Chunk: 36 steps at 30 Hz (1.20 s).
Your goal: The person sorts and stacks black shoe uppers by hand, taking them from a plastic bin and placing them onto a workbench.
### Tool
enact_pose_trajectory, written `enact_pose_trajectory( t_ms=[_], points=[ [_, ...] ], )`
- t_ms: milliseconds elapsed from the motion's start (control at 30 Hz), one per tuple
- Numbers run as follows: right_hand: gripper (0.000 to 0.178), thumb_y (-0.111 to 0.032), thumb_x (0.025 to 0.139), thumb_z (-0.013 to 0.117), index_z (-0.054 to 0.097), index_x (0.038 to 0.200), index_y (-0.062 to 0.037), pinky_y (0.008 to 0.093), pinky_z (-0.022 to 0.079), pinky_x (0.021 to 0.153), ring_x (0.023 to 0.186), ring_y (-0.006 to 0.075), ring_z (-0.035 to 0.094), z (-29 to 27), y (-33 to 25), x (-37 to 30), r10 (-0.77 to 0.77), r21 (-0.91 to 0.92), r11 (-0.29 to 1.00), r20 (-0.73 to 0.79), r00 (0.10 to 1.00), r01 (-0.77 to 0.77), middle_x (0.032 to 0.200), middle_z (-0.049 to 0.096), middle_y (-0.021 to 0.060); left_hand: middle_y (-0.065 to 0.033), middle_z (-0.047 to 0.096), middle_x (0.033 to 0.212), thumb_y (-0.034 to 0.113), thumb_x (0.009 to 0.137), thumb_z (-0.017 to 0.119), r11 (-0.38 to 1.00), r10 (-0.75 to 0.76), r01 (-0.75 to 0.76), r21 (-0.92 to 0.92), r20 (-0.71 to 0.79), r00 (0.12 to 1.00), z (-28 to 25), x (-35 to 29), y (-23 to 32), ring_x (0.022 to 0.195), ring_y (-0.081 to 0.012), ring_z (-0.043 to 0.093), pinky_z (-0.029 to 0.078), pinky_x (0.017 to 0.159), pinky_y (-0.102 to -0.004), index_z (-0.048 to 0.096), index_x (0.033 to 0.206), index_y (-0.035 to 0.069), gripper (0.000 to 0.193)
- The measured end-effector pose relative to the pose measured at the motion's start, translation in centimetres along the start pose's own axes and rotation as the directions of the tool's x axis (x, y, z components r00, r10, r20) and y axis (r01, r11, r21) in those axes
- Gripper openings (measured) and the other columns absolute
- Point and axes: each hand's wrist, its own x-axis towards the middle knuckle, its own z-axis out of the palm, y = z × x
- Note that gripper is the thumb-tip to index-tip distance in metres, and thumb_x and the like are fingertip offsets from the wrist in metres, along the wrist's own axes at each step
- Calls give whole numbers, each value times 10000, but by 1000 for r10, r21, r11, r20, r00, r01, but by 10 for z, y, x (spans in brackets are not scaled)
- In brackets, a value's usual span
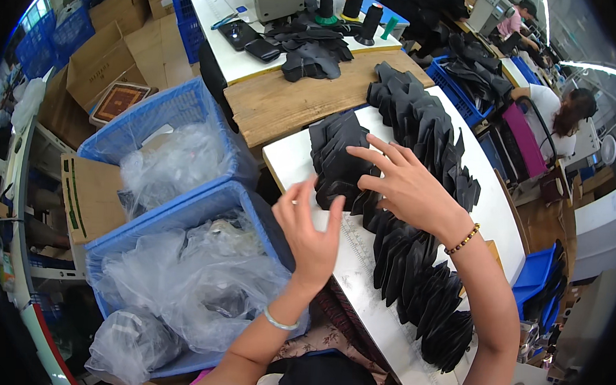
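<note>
Black flat pieces, seemingly leather or fabric, lie in overlapping rows on the white tabletop [360,266]. My left hand [304,231] is raised at the table's left edge, its thumb apart from the fingers and nothing in its grasp. Over the left pile of black pieces [340,152] hovers my right hand [410,188], fingers spread. Whether its fingertips touch the pieces I cannot tell. A longer row of black pieces [425,118] runs beyond the right hand, and another row [405,269] stretches toward me beneath the right wrist.
Blue crates [234,188] filled with clear plastic bags [197,277] stand at my left. Ahead, a wooden board [270,112] adjoins a sewing table with thread spools [369,25]. At the far right sits another person [556,116], near a blue crate of black pieces [462,96].
</note>
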Motion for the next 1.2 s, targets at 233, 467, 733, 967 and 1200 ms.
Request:
enact_pose_trajectory(
  t_ms=[233,467,733,967,1200],
  points=[
    [294,-119,660,748,633,931,-121,426,276,1104,1361,255,292,1,-1,2,7,-18,1000,-59,998,-8,1450,344,34,-116,528,1048,108,791,708,999,-23,21,24,123,992,2,-3,-14,1010,-284,465,381,880,-357,601,1093,23,331],
    [125,-99,740,628,617,861,-127,424,246,1131,1323,227,343,-3,3,-8,-125,-155,982,-115,985,106,1323,470,13,-118,607,996,10,783,683,956,141,-84,-281,191,971,4,-2,-12,885,-240,572,459,784,-321,619,1025,18,250],
    [238,-131,670,707,569,864,-123,416,275,1129,1171,212,467,-5,2,-20,-128,-173,979,-117,985,107,1076,527,7,-145,514,1190,172,791,717,984,150,-156,87,75,986,12,55,-17,1046,-302,484,398,920,-360,561,1185,12,454],
    [127,-60,756,572,592,873,-105,398,270,1126,1120,193,482,-4,2,-26,-124,-153,983,-160,979,100,1037,520,9,-183,431,1217,186,745,752,963,216,-257,77,345,913,23,75,-28,1127,-341,410,356,962,-419,405,1341,9,713],
    [214,-59,765,568,579,971,-115,409,305,1096,1053,193,506,-9,2,-29,-105,-150,985,-141,984,83,996,518,17,-119,471,1044,121,742,753,956,282,-253,-149,222,933,18,66,-26,1001,-250,470,413,884,-326,479,1297,51,622]
  ],
)
